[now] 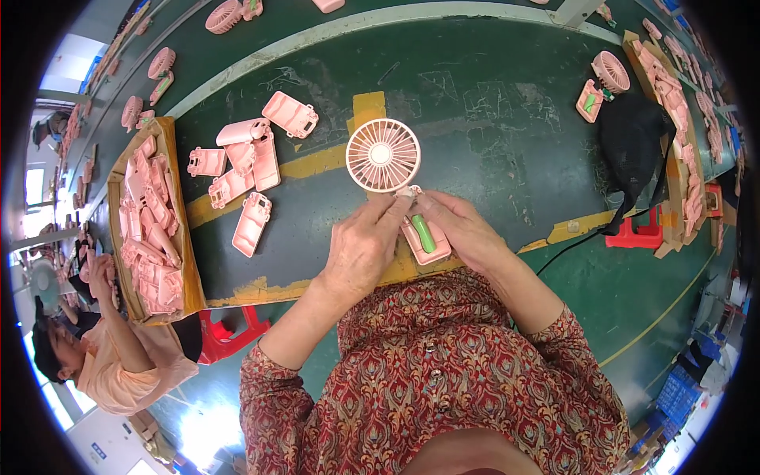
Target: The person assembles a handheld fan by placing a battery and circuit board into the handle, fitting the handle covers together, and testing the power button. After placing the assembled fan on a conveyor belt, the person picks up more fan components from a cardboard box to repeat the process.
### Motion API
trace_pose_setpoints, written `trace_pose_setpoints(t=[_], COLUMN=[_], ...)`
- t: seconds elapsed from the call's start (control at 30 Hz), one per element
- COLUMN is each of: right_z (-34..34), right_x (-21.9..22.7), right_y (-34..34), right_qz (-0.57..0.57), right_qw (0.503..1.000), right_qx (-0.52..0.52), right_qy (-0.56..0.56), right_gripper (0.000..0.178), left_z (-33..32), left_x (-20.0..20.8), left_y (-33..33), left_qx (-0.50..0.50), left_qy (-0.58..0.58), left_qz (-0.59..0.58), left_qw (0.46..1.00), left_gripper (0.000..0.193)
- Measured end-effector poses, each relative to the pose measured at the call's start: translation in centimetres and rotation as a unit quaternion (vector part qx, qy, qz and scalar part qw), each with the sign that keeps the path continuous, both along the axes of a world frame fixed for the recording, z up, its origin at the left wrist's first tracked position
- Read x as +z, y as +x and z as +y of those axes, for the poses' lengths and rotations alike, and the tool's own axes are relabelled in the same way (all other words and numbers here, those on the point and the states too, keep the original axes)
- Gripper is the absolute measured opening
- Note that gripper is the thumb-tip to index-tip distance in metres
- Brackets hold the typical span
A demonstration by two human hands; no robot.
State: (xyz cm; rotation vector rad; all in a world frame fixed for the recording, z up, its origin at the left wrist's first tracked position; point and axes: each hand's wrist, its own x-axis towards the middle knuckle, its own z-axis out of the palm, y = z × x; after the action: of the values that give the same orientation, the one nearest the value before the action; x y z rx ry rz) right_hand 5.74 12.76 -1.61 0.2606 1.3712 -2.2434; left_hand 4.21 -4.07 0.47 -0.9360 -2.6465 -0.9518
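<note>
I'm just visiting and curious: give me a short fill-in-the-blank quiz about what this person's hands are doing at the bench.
1. Both hands, left hand and right hand, hold a small pink ____.
2. The cylinder in the open handle is coloured ____.
3. The cardboard tray of pink parts lies to the person's ____.

Missing words: fan; green; left

fan centre on table | shells left | box far left
</note>
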Motion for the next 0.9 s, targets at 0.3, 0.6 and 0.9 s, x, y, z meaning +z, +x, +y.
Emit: trace_pose_setpoints(t=[0.3, 0.6, 0.9], right_z=[0.36, 0.0, -0.26], right_x=[-0.43, -0.85, -0.45], right_y=[0.07, 0.15, 0.08], right_qz=[0.074, 0.085, 0.089], right_qw=[0.995, 0.996, 0.995], right_qx=[0.061, 0.033, 0.028], right_qy=[0.023, 0.019, 0.036], right_gripper=[0.027, 0.026, 0.026], left_z=[-0.17, -0.04, 0.11], left_x=[0.23, 0.62, 0.77], left_y=[0.26, 0.06, 0.01], left_qx=[-0.044, -0.068, -0.063], left_qy=[-0.08, -0.111, -0.123], left_qz=[0.026, 0.016, 0.011], left_qw=[0.995, 0.991, 0.99], left_gripper=[0.038, 0.042, 0.039])
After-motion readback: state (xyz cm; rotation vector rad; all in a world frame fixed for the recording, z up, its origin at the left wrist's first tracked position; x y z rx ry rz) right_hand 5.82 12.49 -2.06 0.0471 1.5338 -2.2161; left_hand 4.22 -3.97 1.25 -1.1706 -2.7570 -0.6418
